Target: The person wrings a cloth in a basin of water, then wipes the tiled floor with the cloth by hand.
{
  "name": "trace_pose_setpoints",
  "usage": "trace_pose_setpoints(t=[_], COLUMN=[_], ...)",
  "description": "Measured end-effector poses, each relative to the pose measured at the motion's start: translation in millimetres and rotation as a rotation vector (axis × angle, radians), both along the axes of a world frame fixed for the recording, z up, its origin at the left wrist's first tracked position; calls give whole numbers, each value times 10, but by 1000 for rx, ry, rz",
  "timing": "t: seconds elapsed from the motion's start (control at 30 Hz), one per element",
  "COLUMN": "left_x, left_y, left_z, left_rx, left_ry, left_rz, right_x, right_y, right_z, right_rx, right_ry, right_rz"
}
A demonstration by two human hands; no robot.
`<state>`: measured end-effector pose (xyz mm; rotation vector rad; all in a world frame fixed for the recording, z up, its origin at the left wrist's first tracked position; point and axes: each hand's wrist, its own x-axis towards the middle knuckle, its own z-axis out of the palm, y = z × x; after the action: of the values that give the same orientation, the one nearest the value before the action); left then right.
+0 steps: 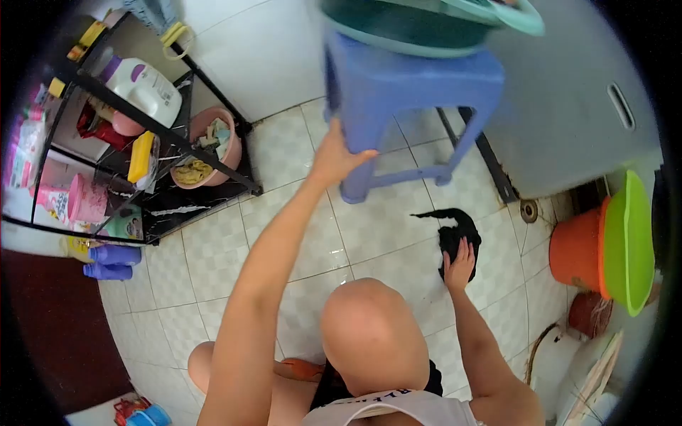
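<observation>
My left hand (pixel 339 157) is closed around a front leg of the blue plastic stool (pixel 419 78), its thumb on the near side and its fingers partly hidden behind the leg. On top of the stool sits a green basin (pixel 412 32), cut off by the upper edge of the view. Lower right, my right hand (pixel 459 265) lies on a crumpled black cloth (pixel 458 231) on the tiled floor (pixel 387 273). Its fingers are stretched out flat over the cloth, and a thin strip of the cloth trails to the left.
At left stands a black shelf rack (pixel 156 128) holding bottles and a pink basin (pixel 229 153). A grey appliance-like panel (pixel 575 92) rises at right, near a floor drain (pixel 528 210). Orange (pixel 577 245) and lime green basins (pixel 629 245) lean at the right wall.
</observation>
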<state>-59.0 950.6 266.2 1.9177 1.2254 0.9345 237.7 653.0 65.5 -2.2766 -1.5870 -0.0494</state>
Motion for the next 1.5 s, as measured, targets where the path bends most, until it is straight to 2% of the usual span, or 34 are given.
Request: trace_pose_setpoints(t=[0.07, 0.2, 0.27, 0.4, 0.53, 0.67, 0.77, 0.93, 1.0, 1.1, 1.13, 1.17, 1.27, 1.3, 1.37, 1.4, 1.5], left_x=[-257, -675, -819, -1204, -1339, -1345, -1300, -1388, -1426, -1401, -1391, -1347, -1241, -1199, -1106, -1129, -770], left_y=[40, 106, 106, 194, 236, 225, 189, 213, 181, 148, 130, 105, -4, -33, -106, -137, -607], left_z=[-22, -10, 6, 20, 4, 35, 74, 1, -56, -148, -128, -162, -378, -495, -763, -978, -1137], left_rx=[-49, 32, 15, 61, -47, -20, -121, -62, -55, -110, -110, -116, -26, -31, 83, 68, 102], left_ry=[-65, -23, -105, -6, 34, 135, 123, 87, 79, -78, 22, 9, -235, -249, -241, -158, -39], left_rz=[-9, 47, 56, 64, 71, 66, 76, 103, 104, 116, 125, 126, 181, 189, 354, 422, 520], right_x=[41, 21, -18, -49, 57, 156, 218, 282, 294, 257, 214, 182, -84, -220, -447, -536, -317], right_y=[2, 58, 113, 455, 1183, 2183, 2890, 3598, 3568, 3294, 3104, 2896, 2093, 1800, 1215, 922, 557], right_z=[-38, -133, -191, -120, -52, -77, -123, -72, -66, -212, -230, -240, -213, -156, -6, 79, 290], right_rx=[-2, -34, -66, -74, -35, -30, -62, -255, -245, -110, -67, -24, 40, 12, -74, -133, -287], right_ry=[-8, -16, -22, -27, 8, 28, 30, 77, 69, 11, 2, -11, -46, -38, -9, 14, 84], right_rz=[-13, -73, -127, -62, 128, 239, 194, 69, 91, 112, 132, 152, 192, 214, 287, 339, 525])
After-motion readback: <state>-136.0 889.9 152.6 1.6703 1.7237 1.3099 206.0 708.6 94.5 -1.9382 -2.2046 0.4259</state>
